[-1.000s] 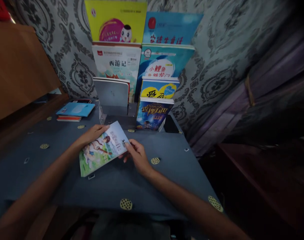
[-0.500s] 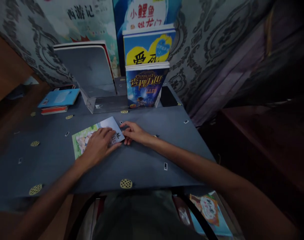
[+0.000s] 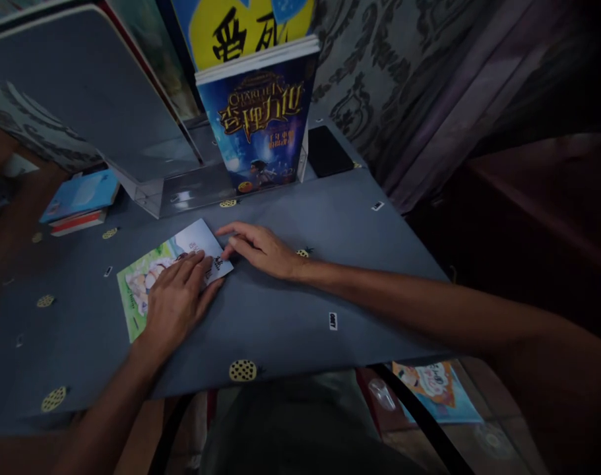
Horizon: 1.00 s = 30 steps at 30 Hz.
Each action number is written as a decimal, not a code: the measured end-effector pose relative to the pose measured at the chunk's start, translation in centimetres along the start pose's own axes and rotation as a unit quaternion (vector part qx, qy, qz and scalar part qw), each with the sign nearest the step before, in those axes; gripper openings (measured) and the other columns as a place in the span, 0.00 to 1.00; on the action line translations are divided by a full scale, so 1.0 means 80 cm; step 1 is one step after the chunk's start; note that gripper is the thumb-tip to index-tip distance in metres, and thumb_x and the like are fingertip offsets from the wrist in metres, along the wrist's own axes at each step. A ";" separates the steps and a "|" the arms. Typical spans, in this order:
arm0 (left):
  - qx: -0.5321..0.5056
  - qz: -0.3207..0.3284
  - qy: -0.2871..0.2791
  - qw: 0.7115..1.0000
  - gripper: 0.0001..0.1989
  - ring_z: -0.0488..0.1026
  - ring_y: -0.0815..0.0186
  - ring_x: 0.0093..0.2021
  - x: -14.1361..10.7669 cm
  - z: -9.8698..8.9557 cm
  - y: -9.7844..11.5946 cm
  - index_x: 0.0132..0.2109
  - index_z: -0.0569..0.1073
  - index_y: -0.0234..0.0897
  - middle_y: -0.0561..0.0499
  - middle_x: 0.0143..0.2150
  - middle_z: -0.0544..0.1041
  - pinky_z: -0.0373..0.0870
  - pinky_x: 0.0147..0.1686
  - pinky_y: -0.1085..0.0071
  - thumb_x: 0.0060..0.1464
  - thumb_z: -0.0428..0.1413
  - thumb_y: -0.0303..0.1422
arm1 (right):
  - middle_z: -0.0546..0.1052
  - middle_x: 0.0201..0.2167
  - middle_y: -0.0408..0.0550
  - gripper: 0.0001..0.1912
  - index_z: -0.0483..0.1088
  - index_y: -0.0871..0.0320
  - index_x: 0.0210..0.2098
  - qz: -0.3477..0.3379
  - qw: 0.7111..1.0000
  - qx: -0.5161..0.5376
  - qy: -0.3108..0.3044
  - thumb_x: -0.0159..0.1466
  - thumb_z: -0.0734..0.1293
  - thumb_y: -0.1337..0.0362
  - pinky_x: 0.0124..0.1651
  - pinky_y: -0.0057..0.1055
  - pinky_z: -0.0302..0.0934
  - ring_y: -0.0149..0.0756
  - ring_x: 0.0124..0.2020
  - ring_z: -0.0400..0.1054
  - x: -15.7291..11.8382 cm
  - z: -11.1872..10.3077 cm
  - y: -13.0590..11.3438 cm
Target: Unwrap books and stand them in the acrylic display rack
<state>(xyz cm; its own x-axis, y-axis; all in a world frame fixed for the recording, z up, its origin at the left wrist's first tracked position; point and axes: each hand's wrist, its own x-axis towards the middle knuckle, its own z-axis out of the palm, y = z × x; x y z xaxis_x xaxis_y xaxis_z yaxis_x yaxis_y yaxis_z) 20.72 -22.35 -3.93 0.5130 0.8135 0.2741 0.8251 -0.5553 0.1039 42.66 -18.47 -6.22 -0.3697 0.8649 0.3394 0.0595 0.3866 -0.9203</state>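
A thin booklet [image 3: 146, 267] with a green and pale blue illustrated cover lies tilted on the dark table [image 3: 280, 323]. My left hand [image 3: 176, 293] rests flat across the booklet, its fingers stretched towards the top right and covering part of the picture and lettering. At the booklet's right edge is my right hand [image 3: 263, 251], with the index finger extended along the corner and the thumb beside it. It holds nothing that I can see; the lower fingers are partly hidden.
Behind the booklet, a clear stand [image 3: 152, 198] holds a large grey-backed book [image 3: 87, 92] and a blue book [image 3: 265, 125]. A black flat object [image 3: 327, 152] lies right of it. Blue books [image 3: 82, 196] are stacked at left. Another book [image 3: 433, 389] lies below the table's front edge.
The view has moved closer to the stand, so its books look larger. My left hand stays on the booklet, and my right hand's fingers have shifted slightly up along its right edge.
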 end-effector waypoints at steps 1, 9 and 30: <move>-0.005 -0.004 -0.004 1.000 0.22 0.73 0.47 0.59 0.001 -0.001 0.001 0.56 0.75 0.41 0.41 0.58 0.78 0.68 0.59 0.50 0.66 0.49 0.48 | 0.81 0.33 0.41 0.13 0.70 0.56 0.52 0.000 1.000 0.001 -0.003 0.72 0.58 0.66 0.47 0.33 0.66 0.33 0.38 0.76 0.001 -0.001 0.001; 0.004 0.000 0.004 1.000 0.22 0.74 0.46 0.58 0.001 0.000 0.001 0.55 0.76 0.40 0.41 0.58 0.78 0.69 0.57 0.50 0.66 0.48 0.47 | 0.81 0.32 0.40 0.12 0.72 0.56 0.48 -0.003 1.000 -0.008 -0.012 0.72 0.58 0.67 0.46 0.32 0.66 0.32 0.38 0.76 0.001 -0.002 0.002; 0.100 0.092 0.044 0.990 0.17 0.77 0.49 0.55 0.001 0.003 0.003 0.55 0.75 0.31 0.37 0.57 0.78 0.74 0.54 0.53 0.68 0.49 0.35 | 0.80 0.32 0.44 0.15 0.74 0.60 0.48 0.025 0.998 -0.035 -0.041 0.74 0.56 0.66 0.46 0.30 0.63 0.32 0.36 0.74 -0.001 -0.004 -0.015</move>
<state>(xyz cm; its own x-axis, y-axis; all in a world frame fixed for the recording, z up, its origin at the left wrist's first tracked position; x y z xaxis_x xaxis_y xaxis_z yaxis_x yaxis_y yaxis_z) 21.03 -22.36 -4.07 0.6428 0.6791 0.3545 0.7552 -0.6394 -0.1445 42.92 -18.90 -5.06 -0.4396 0.8555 0.2736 0.1441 0.3679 -0.9186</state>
